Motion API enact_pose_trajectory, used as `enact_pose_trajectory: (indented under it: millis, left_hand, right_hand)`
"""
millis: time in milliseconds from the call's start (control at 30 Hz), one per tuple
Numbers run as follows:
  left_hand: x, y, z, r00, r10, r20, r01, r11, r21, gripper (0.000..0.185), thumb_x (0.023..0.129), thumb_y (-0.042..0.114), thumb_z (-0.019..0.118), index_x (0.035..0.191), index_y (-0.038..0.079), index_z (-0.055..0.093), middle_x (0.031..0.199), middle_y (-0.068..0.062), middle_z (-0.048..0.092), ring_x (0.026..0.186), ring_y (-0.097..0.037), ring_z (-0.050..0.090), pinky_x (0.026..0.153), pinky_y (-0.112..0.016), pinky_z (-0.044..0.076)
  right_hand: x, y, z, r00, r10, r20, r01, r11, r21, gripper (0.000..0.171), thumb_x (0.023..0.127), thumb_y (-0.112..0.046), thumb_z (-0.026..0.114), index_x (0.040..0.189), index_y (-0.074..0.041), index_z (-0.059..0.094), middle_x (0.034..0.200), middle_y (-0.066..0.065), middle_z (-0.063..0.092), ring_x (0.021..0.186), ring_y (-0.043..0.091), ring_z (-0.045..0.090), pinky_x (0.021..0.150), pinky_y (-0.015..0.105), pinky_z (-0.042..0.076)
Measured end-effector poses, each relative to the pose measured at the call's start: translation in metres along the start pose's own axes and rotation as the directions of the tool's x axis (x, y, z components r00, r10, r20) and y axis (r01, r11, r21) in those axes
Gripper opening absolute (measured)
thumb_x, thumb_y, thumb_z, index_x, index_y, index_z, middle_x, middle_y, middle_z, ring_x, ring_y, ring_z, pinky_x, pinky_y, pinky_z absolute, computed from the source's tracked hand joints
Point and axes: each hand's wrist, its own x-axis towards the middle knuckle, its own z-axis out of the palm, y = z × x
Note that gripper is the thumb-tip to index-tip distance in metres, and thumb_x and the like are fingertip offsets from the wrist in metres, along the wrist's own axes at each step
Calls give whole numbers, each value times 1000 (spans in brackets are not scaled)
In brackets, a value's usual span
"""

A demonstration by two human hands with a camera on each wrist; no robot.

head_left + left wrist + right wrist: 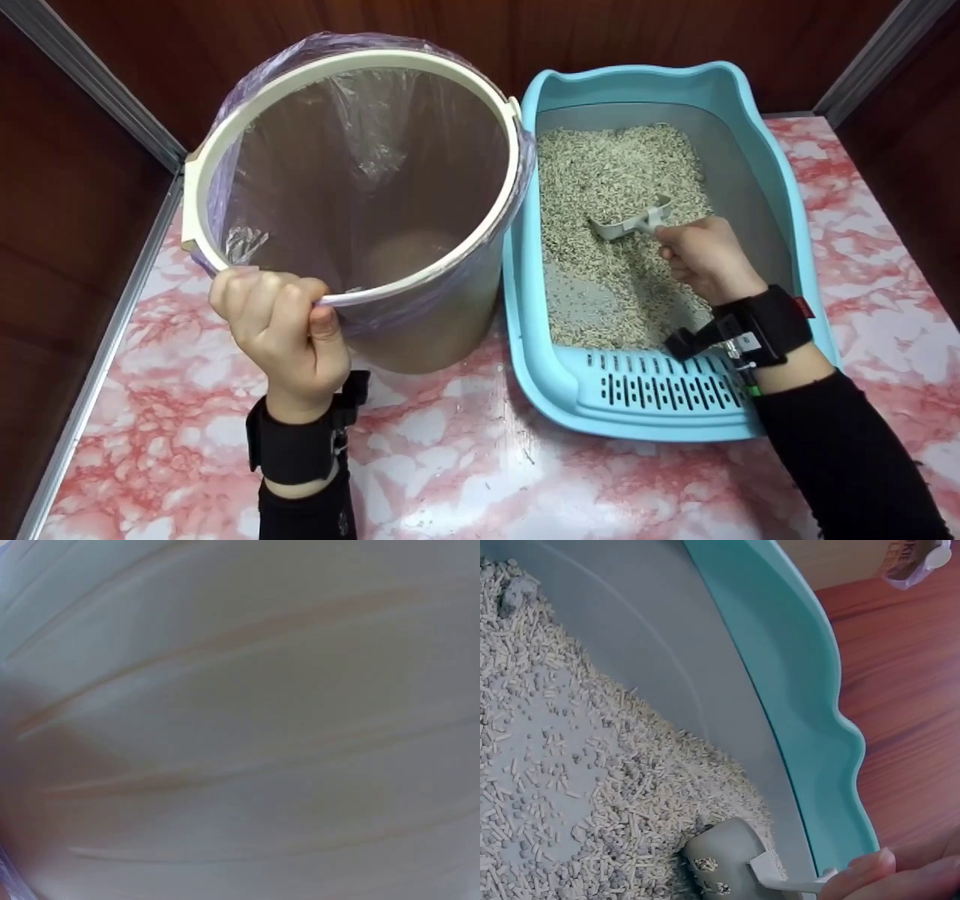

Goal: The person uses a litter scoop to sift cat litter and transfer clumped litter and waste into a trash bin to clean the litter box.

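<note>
My left hand (281, 322) grips the near rim of a beige bin (352, 180) lined with a purple plastic bag and tips it toward me. Up close in the left wrist view, only the bin's blurred beige wall (255, 735) shows. To the right stands a light blue litter tray (780, 187) filled with pale pellet litter (607, 180). My right hand (705, 259) holds the handle of a grey scoop (630, 221), whose head lies in the litter. The right wrist view shows the scoop (727, 855) dug into the pellets (570, 765), with my fingertips (870, 870) at the lower right.
Everything stands on a pink marbled surface (450, 457) boxed in by dark wooden walls (67, 210) with metal trim. The tray's near end carries a slotted blue step (660, 386). Part of the tray's grey bottom (581, 300) lies bare near the step.
</note>
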Motion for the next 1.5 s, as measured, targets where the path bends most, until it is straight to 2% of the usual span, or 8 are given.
enact_pose_trajectory:
  millis: [200,400,667,800,1000,1333,1400,1500]
  left_hand:
    - [0,1,1,1000,6,-9,-6,1000,-4,64,101,50,47,60,1,43,57,-14,32,68,-32,29,84,-39,28]
    - [0,0,0,1000,6,-10,-6,1000,2,64,101,50,47,60,1,43,58,-13,32,67,-32,29,84,-39,28]
    - [0,-1,0,1000,-2,-25,2,1000,13,65,100,52,47,59,2,43,58,-13,32,67,-32,28,85,-37,29]
    - [-2,-3,0,1000,-2,-24,3,1000,15,65,100,52,47,59,2,43,58,-13,32,67,-32,29,86,-37,29]
    - [-3,-4,0,1000,-1,-21,2,1000,19,65,100,52,47,59,2,43,57,-13,32,67,-33,29,84,-39,29]
    - [-3,-4,0,1000,-2,-23,2,1000,19,65,100,53,47,59,2,42,57,-13,31,67,-33,28,86,-38,29]
    - [-4,-5,0,1000,-1,-24,2,1000,18,65,100,53,47,59,2,42,57,-13,31,67,-33,29,86,-38,29]
    - [-5,-5,1,1000,-2,-25,2,1000,18,66,100,53,47,59,2,42,57,-13,32,67,-33,29,87,-37,29]
  right_hand:
    - [-7,1,-1,999,-47,19,44,988,145,18,103,-8,50,91,-4,63,60,-5,52,44,1,33,44,16,28]
    - [-12,1,4,988,-152,-6,150,968,200,17,102,-9,52,89,-4,62,59,-6,53,43,1,36,42,15,29]
    - [-12,1,9,964,-263,-46,265,920,289,12,101,-8,54,94,-1,62,60,-4,55,41,0,36,39,14,28]
    - [-11,2,11,945,-308,-112,325,924,203,10,101,-8,55,104,1,59,62,-4,56,46,2,40,42,15,29]
    - [-8,3,10,919,-343,-194,354,935,29,34,102,-7,51,127,16,47,62,-6,54,50,3,41,44,15,28]
    - [-10,2,11,877,-415,-241,365,903,-226,40,102,-8,50,134,16,49,62,-14,54,54,0,44,50,15,35]
    - [-11,2,11,878,-413,-242,363,904,-224,41,102,-8,51,135,16,48,62,-14,54,54,0,45,50,15,35]
    - [-11,1,11,894,-384,-230,374,923,-87,41,101,-7,53,134,17,48,62,-10,55,52,1,45,46,14,33]
